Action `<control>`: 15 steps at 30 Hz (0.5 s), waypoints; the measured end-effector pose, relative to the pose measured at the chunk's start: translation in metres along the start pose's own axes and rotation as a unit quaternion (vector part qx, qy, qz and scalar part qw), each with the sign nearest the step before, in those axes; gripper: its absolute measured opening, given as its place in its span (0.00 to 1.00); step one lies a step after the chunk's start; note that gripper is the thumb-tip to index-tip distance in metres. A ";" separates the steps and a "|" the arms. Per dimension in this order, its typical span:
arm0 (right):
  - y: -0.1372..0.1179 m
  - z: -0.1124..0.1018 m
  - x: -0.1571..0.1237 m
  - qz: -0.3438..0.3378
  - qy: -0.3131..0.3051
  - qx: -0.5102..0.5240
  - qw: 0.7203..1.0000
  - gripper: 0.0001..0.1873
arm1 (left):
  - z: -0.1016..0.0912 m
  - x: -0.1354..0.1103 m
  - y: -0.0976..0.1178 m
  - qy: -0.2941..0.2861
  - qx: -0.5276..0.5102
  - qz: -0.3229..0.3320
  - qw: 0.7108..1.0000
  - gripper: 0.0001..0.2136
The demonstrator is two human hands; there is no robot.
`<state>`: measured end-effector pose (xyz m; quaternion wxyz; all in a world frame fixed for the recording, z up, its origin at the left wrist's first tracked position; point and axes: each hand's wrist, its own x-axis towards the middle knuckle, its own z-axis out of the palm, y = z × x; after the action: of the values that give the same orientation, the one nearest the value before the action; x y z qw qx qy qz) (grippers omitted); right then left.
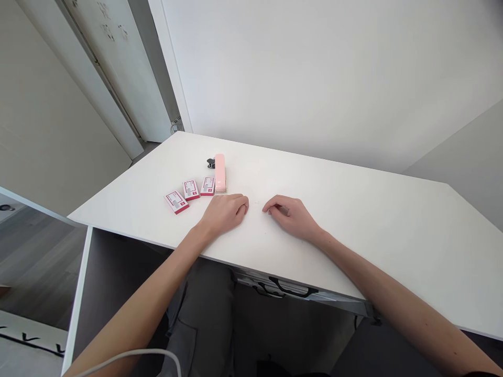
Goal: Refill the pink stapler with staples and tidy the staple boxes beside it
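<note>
My left hand (pixel 226 212) rests palm down on the white table (pixel 353 209), fingers curled under into a loose fist, just in front of a pink stapler (pixel 220 172). My right hand (pixel 291 214) lies a short way to its right, fingers bent together with the tips on the table top. Nothing shows in either hand. Three small red-and-white staple boxes (pixel 191 189) lie in a row to the left of the stapler, nearest my left hand. A black binder clip (pixel 211 163) sits against the stapler's far end. A few tiny specks (pixel 257 202) lie between my hands.
A white wall (pixel 314 78) stands behind the table and a door frame (pixel 118 104) is at the far left. Under the table's near edge hangs a black handle (pixel 286 289). A white cable (pixel 129 356) crosses the lower left.
</note>
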<state>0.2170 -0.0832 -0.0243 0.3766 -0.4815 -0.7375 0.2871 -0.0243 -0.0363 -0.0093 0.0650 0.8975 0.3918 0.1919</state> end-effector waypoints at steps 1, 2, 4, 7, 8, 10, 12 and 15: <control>0.000 0.000 0.000 0.000 0.000 -0.001 1.000 0.14 | 0.000 0.000 0.000 -0.001 0.001 0.000 1.000 0.14; 0.001 0.000 0.000 -0.001 0.000 -0.002 1.000 0.14 | 0.000 0.000 0.000 -0.002 0.001 0.000 1.000 0.14; 0.001 0.000 0.000 -0.002 0.000 -0.002 1.000 0.14 | 0.000 0.000 -0.001 -0.001 0.003 -0.002 1.000 0.14; 0.001 0.000 0.000 -0.004 0.001 -0.005 1.000 0.14 | 0.001 0.000 0.000 0.004 0.007 -0.005 1.000 0.14; 0.000 0.000 0.000 -0.005 0.000 -0.006 1.000 0.14 | 0.001 0.000 0.000 0.005 0.008 -0.006 1.000 0.14; 0.000 0.000 0.000 -0.005 0.000 -0.006 1.000 0.14 | 0.000 0.000 0.000 0.006 0.009 -0.005 1.000 0.14; 0.001 0.000 0.000 -0.004 0.000 -0.005 1.000 0.14 | 0.000 0.000 0.000 0.005 0.009 -0.005 1.000 0.14; 0.001 0.000 0.000 -0.002 0.000 -0.004 1.000 0.15 | 0.000 0.000 0.000 0.004 0.009 -0.005 1.000 0.14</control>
<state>0.2171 -0.0827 -0.0247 0.3758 -0.4813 -0.7394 0.2835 -0.0240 -0.0362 -0.0094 0.0565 0.8952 0.3985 0.1914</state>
